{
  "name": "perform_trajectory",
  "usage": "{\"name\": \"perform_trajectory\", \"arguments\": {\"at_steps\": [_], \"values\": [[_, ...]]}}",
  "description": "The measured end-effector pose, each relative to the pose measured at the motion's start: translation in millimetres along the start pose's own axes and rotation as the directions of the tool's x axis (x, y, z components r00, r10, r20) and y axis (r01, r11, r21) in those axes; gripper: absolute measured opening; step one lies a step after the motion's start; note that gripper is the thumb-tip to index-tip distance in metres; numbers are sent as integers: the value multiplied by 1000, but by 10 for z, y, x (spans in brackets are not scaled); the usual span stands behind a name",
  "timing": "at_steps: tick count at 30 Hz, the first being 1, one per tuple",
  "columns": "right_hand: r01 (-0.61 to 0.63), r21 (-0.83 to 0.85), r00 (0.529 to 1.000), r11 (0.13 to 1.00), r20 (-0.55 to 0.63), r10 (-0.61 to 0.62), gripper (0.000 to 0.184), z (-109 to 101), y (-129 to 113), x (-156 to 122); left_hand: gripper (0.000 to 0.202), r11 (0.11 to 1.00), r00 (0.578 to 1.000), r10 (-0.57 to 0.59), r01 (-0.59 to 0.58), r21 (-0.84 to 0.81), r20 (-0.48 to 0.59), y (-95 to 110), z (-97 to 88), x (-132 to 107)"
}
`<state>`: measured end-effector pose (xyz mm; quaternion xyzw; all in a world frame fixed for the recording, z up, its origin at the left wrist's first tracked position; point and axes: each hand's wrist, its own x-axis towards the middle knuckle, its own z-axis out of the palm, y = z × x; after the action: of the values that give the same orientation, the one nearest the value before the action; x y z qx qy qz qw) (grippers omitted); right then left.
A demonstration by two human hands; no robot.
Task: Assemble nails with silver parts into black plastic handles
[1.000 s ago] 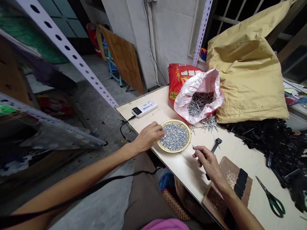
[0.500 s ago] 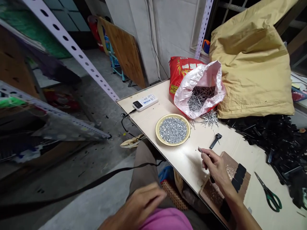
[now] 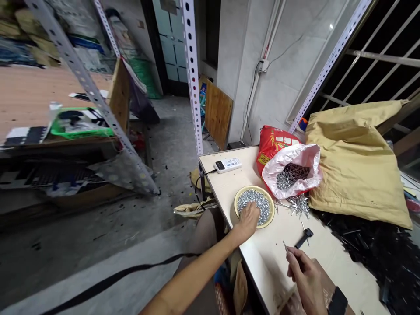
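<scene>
My left hand reaches into a round cream bowl filled with small shiny metal pieces. Its fingers are together and pointing down into them; whatever is between the fingertips is hidden. My right hand is closed in a pinch around a thin metal pin, whose end sticks out past the fingers. Just beyond that hand lies a black plastic piece with a pin through its head. Below the right wrist, a brown board with a black piece is partly covered.
A red bag of metal pins lies open behind the bowl, with several pins spilled. Behind stands a tan sack. Black parts are heaped at right. A white cabled device sits near the table's left edge.
My left hand has moved from my lap up into the bowl. My right hand still pinches the pin near the board. The view has tilted up and turned left; the scissors are out of sight.
</scene>
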<state>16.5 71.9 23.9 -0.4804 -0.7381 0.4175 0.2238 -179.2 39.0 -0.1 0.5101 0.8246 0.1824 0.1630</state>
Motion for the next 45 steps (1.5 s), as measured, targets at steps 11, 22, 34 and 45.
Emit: {"name": "perform_trajectory", "arguments": {"at_steps": [11, 22, 34, 45], "values": [[64, 13, 998, 998, 12, -64, 43, 200, -295, -46, 30, 999, 999, 17, -16, -35, 37, -125, 73, 32], [77, 98, 997, 992, -11, -76, 33, 254, -220, -57, 23, 984, 995, 32, -48, -171, -96, -227, 243, 75], [316, -51, 948, 947, -35, -318, 31, 385, -107, 181, 15, 748, 975, 15, -158, -645, -221, -220, 152, 39], [434, -118, 894, 893, -62, -443, 31, 373, -137, 61, 15, 284, 996, 22, -89, -955, -86, 75, 124, -232]]}}
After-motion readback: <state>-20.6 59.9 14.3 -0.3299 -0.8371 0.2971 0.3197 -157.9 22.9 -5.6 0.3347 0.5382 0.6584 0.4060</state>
